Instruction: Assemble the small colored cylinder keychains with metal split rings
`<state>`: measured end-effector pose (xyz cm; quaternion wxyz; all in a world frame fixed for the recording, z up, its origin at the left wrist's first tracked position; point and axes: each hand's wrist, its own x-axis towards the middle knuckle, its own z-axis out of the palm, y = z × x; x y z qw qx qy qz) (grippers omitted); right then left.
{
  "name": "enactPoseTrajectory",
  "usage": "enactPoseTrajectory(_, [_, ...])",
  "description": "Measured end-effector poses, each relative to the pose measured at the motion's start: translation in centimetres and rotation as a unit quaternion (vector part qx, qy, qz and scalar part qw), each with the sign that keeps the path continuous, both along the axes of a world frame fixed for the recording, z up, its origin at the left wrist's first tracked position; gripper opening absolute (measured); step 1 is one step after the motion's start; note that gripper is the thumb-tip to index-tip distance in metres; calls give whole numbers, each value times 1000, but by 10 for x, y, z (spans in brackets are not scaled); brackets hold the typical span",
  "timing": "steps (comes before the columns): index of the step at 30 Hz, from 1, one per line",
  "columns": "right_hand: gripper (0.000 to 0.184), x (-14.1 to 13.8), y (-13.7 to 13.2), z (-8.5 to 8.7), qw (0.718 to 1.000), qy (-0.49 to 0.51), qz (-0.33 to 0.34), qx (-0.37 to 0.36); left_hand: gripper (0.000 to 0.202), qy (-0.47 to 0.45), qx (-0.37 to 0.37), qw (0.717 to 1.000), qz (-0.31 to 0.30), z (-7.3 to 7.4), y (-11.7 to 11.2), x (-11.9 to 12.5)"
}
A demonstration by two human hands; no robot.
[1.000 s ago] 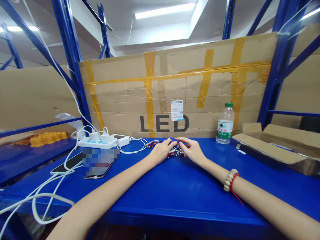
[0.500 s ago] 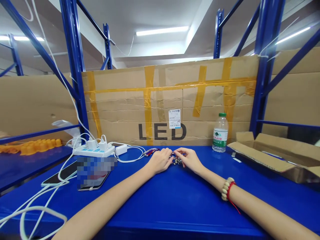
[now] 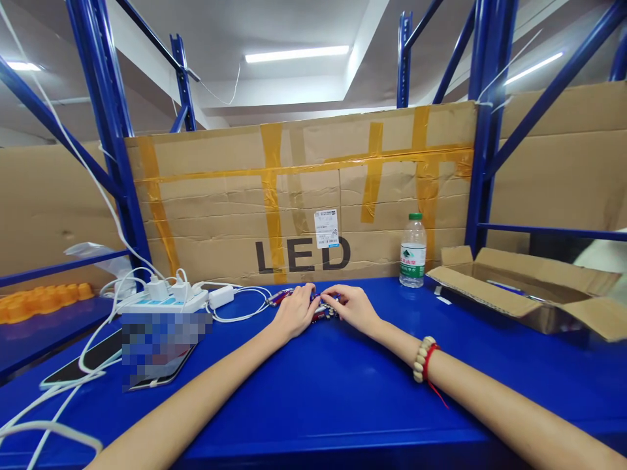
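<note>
My left hand (image 3: 295, 312) rests low over the blue table surface, its fingers stretched forward and the thumb a little apart, covering part of a group of pens. Red and dark pens (image 3: 280, 297) stick out beyond its far left side. Facing it, my right hand (image 3: 355, 307) has thumb and fingertips closed in a pinch; what lies between them is too small to make out. Small silvery pieces (image 3: 334, 313) and a dark red pen part (image 3: 319, 317) lie between the hands. A beaded bracelet (image 3: 420, 359) circles my right wrist.
An open cardboard box (image 3: 519, 313) with a blue pen inside lies right, beside a water bottle (image 3: 413, 251). A power strip (image 3: 164, 301), white cables and two phones (image 3: 81, 359) occupy the left. A large cardboard sheet (image 3: 225, 215) closes off the back.
The view has swung right, so everything sits further left. The dark red pen part now shows between my hands. My left thumb and forefinger look further apart; my right hand keeps its pinch.
</note>
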<state>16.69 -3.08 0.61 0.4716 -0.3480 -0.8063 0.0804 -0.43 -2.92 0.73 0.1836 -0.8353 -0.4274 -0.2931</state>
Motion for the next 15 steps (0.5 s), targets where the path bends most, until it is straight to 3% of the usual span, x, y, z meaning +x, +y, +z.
enactPoseTrajectory(9, [23,0,1,-1,999,-24,-16,24,32,26,-29,999,30,-2,3,0])
enactPoseTrajectory(15, [22,0,1,-1,999,-25,-13,27,30,-20,-56,998,3,-4,6,-2])
